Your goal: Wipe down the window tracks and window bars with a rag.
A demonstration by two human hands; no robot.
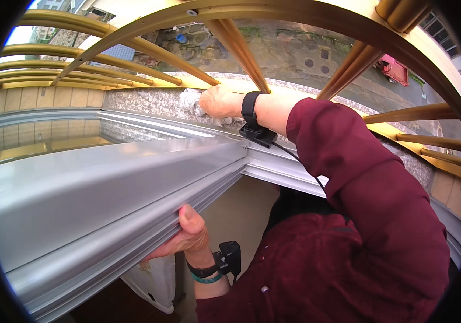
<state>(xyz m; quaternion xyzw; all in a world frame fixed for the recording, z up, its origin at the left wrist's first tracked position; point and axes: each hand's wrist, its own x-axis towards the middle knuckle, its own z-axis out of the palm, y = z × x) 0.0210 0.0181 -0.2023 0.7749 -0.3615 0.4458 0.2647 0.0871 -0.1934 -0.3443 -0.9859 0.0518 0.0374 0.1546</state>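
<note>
Reaching out over the window track, my right hand (219,101) grips a crumpled whitish cloth (191,101) against the speckled stone sill (145,103), close to the foot of the golden metal bars. My left hand (188,236) holds the edge of the silver metal window frame (113,181), its thumb on the upper side and the fingers beneath, partly hidden. Each wrist wears a black strap with a small device; a teal band circles the left wrist too.
Golden guard bars (238,52) arch around the sill's outer side. Far below lie a paved yard (291,52), a red vehicle (394,70) and a blue container (181,38). The silver window track (283,165) runs beneath my right arm. A whitish cloth item (153,282) hangs below the frame.
</note>
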